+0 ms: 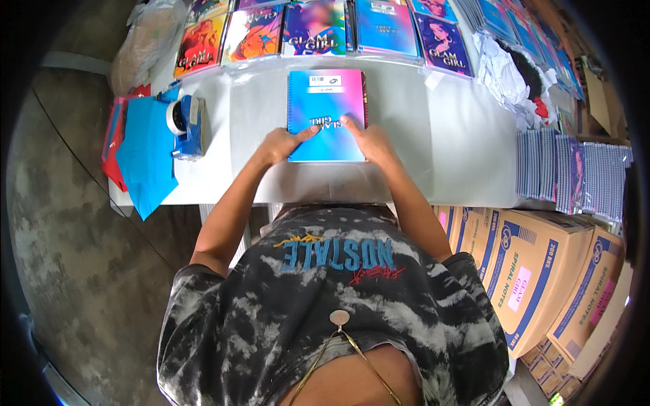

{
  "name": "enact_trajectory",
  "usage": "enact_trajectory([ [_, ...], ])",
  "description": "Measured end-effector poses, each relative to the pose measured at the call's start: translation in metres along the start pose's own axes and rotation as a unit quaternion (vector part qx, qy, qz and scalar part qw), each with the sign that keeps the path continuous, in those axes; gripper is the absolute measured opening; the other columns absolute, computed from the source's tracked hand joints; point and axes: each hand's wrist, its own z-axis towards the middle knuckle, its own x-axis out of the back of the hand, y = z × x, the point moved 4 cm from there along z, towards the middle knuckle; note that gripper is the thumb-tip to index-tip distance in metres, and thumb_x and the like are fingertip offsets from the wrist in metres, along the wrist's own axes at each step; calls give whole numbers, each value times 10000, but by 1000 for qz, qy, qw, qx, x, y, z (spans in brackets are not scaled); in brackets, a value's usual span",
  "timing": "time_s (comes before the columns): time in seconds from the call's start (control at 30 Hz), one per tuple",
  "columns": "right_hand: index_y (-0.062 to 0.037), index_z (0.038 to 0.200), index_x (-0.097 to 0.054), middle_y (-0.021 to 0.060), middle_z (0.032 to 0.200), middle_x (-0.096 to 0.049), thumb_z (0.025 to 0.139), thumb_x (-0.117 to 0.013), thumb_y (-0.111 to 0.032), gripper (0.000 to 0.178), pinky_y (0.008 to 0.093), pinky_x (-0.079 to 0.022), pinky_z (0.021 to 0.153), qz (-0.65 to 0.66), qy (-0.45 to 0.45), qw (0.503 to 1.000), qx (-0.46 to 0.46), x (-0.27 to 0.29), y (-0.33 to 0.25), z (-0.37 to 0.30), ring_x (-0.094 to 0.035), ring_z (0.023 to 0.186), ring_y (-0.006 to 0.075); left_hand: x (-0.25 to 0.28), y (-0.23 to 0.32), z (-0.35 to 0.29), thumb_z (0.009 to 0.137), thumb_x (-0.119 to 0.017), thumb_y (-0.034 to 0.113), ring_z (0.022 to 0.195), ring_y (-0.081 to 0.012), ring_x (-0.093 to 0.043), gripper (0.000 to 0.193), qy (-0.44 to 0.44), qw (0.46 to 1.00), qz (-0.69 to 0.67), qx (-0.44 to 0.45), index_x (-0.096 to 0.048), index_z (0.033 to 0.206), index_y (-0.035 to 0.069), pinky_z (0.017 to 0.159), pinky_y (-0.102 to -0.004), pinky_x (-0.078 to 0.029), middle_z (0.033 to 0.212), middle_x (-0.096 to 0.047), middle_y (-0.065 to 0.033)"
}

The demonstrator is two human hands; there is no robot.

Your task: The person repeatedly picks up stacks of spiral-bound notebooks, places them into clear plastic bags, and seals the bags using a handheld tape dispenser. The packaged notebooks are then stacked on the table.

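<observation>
1. Both hands rest on one spiral notebook (pixel 326 115) lying flat mid-counter. Left hand (pixel 279 144) is at its lower left edge, fingers stretched onto the cover, gripping nothing. Right hand (pixel 369 139) lies flat and open on the lower right part of the cover.
2. Notebook position: blue-to-pink cover up, spiral along the left side, near edge close to the front of the white counter (pixel 460 135).
3. Risk: only flat pressure holds it. A sideways push on the slick surface could slide it askew.
4. Risk: blue paper sheets (pixel 145 152) overhang the counter's left edge beside the tape dispenser (pixel 186 122). An elbow swing could drag them off.
5. Risk: a row of glossy notebooks (pixel 318 30) lies just behind. Shoving forward could nudge that row.
6. Stacked notebooks (pixel 575 176) sit at the right edge above cardboard boxes (pixel 535 271); a bump could topple them.
</observation>
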Motion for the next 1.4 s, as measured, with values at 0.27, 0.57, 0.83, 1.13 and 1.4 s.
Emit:
enact_trajectory([
  [0.27,-123,1086,-651,163,1357,-411,867,-515,-307,316,507,-178,1064,-226,506,832,-8,28,91,-14,-269,1313,356,34,-87,26,868,-481,462,1322,-358,-226,457,603,780,167,-8,-623,1112,103,1046,-499,-191,1402,-315,-189],
  [0.57,-39,1219,-466,135,1290,-467,709,-734,-174,591,433,-369,938,237,320,916,40,32,104,-3,-428,1179,358,55,-59,13,722,-741,242,732,-216,-600,537,527,820,-152,-162,-540,1139,-29,695,-297,-469,789,-622,-91],
  [0.83,19,1196,-457,24,761,-584,743,-734,-227,584,226,-406,622,333,88,939,17,58,125,21,-529,684,93,98,-63,-3,790,-709,263,607,-83,-542,248,269,881,-332,-205,-633,861,38,531,-209,-413,721,-603,-5],
  [1.13,6,1128,-535,-27,618,-458,789,-688,-219,435,203,-303,490,387,87,912,107,93,76,-20,-414,517,56,91,-63,-31,857,-615,349,518,-107,-516,355,415,902,-100,-70,-621,815,-4,492,-266,-428,629,-592,-57],
  [1.4,14,1147,-532,-29,606,-472,780,-702,-225,470,205,-308,484,392,92,912,80,84,85,-15,-419,513,58,84,-87,-9,832,-606,375,713,-301,-634,301,494,864,78,-61,-655,878,81,674,-373,-486,707,-648,-129],
])
